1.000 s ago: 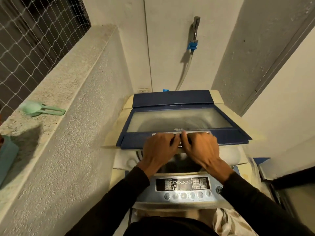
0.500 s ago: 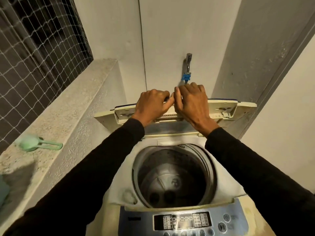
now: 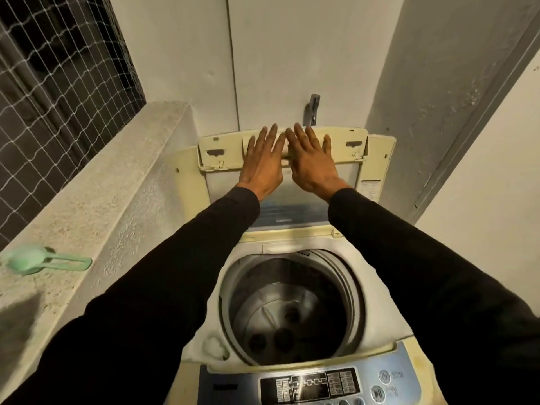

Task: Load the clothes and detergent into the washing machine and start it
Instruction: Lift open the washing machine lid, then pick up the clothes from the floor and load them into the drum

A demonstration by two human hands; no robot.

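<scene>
The left hand (image 3: 262, 162) and right hand (image 3: 311, 163) lie flat, fingers spread, clamped on nothing, against the raised lid (image 3: 350, 141) of the washing machine (image 3: 388, 328). Its drum (image 3: 292, 308) stands open below. The writing on the control panel (image 3: 315, 385) is too blurred to read.

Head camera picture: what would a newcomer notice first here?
First, the left hand and right hand, fingers spread flat against the raised cream plastic lid at the back of the machine. Below them gapes the round steel drum, holding no clothes. A mint green plastic scoop lies on the speckled stone ledge at left.
</scene>
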